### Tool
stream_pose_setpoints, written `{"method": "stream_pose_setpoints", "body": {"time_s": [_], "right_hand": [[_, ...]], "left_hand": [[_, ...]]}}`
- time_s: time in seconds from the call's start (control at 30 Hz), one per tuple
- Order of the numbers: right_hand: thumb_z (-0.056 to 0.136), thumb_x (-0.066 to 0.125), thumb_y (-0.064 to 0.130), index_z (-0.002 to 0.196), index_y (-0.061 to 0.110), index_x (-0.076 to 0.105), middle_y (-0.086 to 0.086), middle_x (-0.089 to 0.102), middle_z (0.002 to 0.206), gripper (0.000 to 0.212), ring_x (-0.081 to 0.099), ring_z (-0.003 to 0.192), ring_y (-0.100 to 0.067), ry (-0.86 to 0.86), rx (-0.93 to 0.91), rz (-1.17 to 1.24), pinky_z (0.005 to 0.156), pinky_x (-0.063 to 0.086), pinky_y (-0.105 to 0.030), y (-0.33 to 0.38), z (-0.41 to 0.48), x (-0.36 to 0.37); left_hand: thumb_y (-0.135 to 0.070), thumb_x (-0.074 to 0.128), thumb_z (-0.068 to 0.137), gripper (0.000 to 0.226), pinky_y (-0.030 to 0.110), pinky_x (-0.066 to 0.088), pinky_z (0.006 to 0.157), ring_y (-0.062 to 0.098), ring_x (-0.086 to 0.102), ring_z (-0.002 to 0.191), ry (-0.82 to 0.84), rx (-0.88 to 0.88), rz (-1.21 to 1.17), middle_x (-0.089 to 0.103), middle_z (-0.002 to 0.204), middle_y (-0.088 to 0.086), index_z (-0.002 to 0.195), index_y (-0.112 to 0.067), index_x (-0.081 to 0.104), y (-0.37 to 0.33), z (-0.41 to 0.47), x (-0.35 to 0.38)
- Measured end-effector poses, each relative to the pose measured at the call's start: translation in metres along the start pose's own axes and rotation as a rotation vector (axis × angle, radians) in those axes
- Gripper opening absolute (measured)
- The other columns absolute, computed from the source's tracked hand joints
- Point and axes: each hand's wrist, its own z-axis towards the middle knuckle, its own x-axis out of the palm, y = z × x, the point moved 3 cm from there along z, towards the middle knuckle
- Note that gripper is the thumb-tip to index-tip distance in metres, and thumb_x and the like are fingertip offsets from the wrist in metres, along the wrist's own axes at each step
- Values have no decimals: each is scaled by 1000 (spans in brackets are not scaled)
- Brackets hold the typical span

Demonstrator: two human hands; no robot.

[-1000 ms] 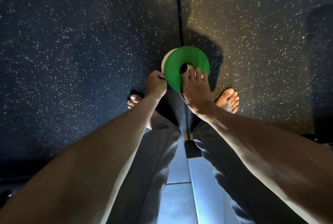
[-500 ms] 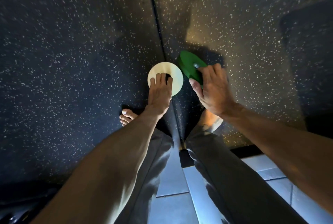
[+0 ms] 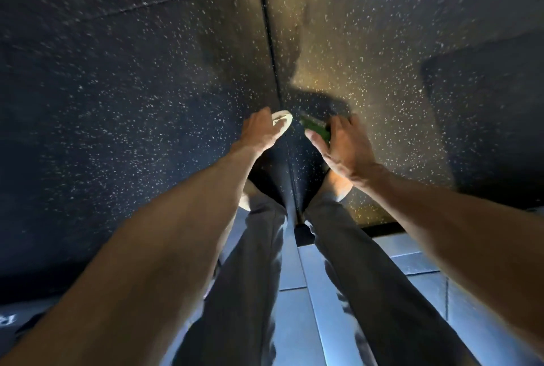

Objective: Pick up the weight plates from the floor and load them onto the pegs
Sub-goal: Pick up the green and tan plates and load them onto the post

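While both arms reach down over the legs, each hand carries 1 of the 2 small weight plates. The white plate sits in the left hand, seen nearly edge-on, its pale rim poking out past the knuckles toward the middle of the view; the fingers curl around it and hide most of its face. Just beside it, with a narrow gap between them, the green plate is tilted steeply in the right hand, the thumb lying along its near side and the fingers wrapped over the far edge. Whether either plate touches the ground cannot be told; motion blur softens both.

Below and around the hands lies the dark rubber floor flecked with pale specks, split by a straight seam that runs up the middle. A patch of warm light falls on the matting to the right, crossed by the person's shadow. Nearer the camera, dark grey trousers cover both legs, and a bare foot shows under the right wrist. Behind the feet the matting ends at pale blue-grey tiles.
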Motion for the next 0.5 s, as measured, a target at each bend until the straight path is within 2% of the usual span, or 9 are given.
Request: {"method": "stream_pose_setpoints", "body": {"time_s": [0.07, 0.13, 0.2, 0.27, 0.37, 0.5], "right_hand": [[99, 33, 60, 111, 9, 56, -13, 63, 101, 57, 48, 95, -27, 59, -39, -13, 89, 44, -46, 25, -25, -45], [101, 36, 48, 115, 8, 53, -15, 64, 105, 46, 48, 94, -27, 93, -106, -66, 89, 44, -46, 55, -47, -95], [101, 36, 42, 119, 7, 52, -17, 63, 113, 43, 53, 100, -33, 110, -188, -153, 90, 46, -47, 91, -66, -147], [99, 41, 38, 124, 8, 51, -20, 62, 121, 40, 50, 114, -38, 173, -221, -214, 96, 41, -47, 126, -82, -195], [98, 47, 32, 122, 9, 51, -19, 68, 111, 34, 48, 118, -36, 239, -327, -292, 98, 37, -47, 185, -106, -252], [97, 49, 31, 123, 7, 51, -19, 69, 108, 36, 52, 115, -36, 227, -476, -370, 101, 42, -48, 255, -139, -307]], "left_hand": [[-40, 53, 95, 43, 45, 44, 93, 42, 55, 117, -10, -94, -187, 60, 125, 23, 121, -5, 55, 2, -37, -41], [-35, 53, 95, 41, 41, 44, 91, 40, 55, 117, -60, -122, -315, 60, 126, 22, 124, -6, 54, 1, -81, -82], [-28, 53, 97, 34, 35, 39, 81, 35, 57, 113, -142, -126, -394, 63, 122, 19, 122, -5, 57, -1, -131, -123], [-24, 54, 97, 27, 32, 36, 74, 35, 60, 105, -230, -116, -492, 65, 113, 19, 112, -4, 61, -3, -179, -162], [-22, 57, 95, 24, 33, 37, 72, 36, 62, 97, -297, -132, -540, 67, 106, 23, 104, -1, 64, 4, -247, -207], [-22, 59, 95, 23, 34, 38, 72, 35, 62, 98, -339, -165, -565, 68, 106, 21, 103, -1, 64, 19, -328, -249]]}}
